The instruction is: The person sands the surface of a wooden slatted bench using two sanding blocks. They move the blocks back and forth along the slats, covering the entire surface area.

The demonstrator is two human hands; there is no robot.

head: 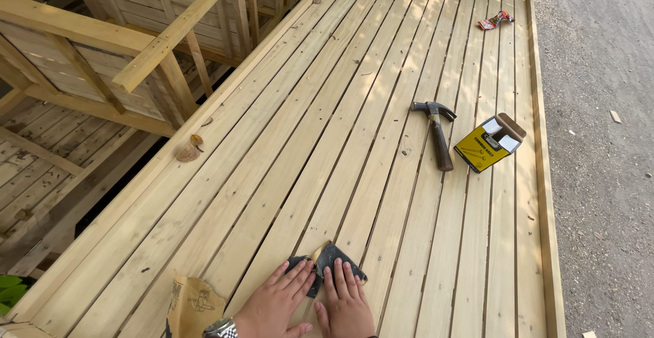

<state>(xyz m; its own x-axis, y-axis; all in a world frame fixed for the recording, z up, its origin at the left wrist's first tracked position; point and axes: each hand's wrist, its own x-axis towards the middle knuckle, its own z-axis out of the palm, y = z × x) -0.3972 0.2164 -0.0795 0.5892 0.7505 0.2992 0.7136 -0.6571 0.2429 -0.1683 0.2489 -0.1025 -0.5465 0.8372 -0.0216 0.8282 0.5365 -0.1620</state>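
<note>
Both hands lie flat, fingers spread, pressing a dark, folded sheet of sandpaper (325, 262) onto the pale wooden plank deck (286, 147); neither grip closes around it. The left hand (272, 304) covers its left part, the right hand (346, 302) its lower right. A steel claw hammer with a dark handle (437, 134) and an open yellow cardboard box (489, 142) lie well apart, farther up the deck.
</note>
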